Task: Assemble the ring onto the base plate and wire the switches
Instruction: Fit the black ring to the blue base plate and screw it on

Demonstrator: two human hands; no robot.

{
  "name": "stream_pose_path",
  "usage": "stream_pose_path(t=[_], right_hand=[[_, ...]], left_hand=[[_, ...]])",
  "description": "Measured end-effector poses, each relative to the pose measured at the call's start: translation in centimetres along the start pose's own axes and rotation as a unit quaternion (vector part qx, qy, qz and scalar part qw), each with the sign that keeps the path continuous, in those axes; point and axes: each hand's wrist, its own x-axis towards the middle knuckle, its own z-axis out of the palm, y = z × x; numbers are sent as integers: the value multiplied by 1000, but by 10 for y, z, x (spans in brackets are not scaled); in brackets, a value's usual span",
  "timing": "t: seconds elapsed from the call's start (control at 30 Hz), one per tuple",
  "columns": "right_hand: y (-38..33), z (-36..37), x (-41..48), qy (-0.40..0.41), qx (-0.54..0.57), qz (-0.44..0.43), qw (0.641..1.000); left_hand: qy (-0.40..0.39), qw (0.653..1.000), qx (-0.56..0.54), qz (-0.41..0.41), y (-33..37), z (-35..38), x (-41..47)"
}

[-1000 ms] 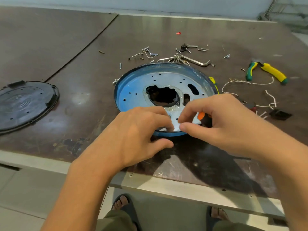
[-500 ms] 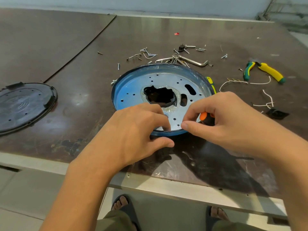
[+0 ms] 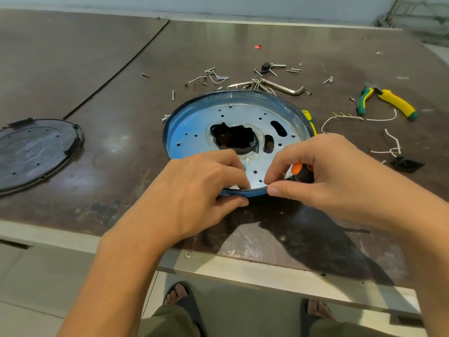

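Note:
A round blue base plate (image 3: 194, 127) with a raised rim, several small holes and a ragged central opening lies flat on the brown table. My left hand (image 3: 194, 188) pinches the plate's near rim, thumb outside and fingertips inside. My right hand (image 3: 323, 171) pinches the same rim just to the right, thumb and forefinger closed on the edge. An orange and black tool handle (image 3: 300, 170) shows under my right fingers; whether the hand holds it is unclear. White wires (image 3: 345, 117) and a small black part (image 3: 405, 164) lie to the right.
A black round cover (image 3: 34, 152) lies at the far left. Loose screws (image 3: 213, 76) and hex keys (image 3: 281, 87) are scattered behind the plate. Yellow-green pliers (image 3: 393, 102) rest at the right. A yellow-green tool (image 3: 309, 120) lies against the plate's right side. The table's metal front edge (image 3: 267, 271) runs below my hands.
Both hands stay on the plate's near rim, fingers shifting only slightly. The view has drifted a little.

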Motion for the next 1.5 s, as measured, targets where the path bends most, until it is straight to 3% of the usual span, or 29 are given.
stream_pose_path(t=[0.03,0.1,0.17,0.2,0.33,0.43,0.47,0.67,1.27,1.5], right_hand=[[-1,-1,-1,27,17,-21,999],[-4,-5,-4,174,102,-55,978],[-1,-16,-3,328,239,-51,912],[3,-21,-2,367,289,-35,884],[10,-27,12,373,393,-44,839],[-14,-23,17,349,553,-87,752],[-23,-19,17,324,582,-83,741],[-30,18,16,246,493,-58,833],[-24,23,21,228,507,-78,828],[-22,16,24,219,436,-95,868]], left_hand=[[2,1000,-1,0,-1,0,-1],[8,1000,-2,3,-2,0,-2],[16,1000,-6,3,-3,0,-3],[19,1000,-7,3,-3,-1,-4],[25,999,-24,7,-4,-1,-4],[28,999,-41,1,-5,-1,-4],[27,999,-47,-2,-5,-1,-4],[17,999,-40,-10,-7,0,-4],[17,1000,-25,3,-7,0,-4],[15,999,-33,0,-7,-1,-4]])
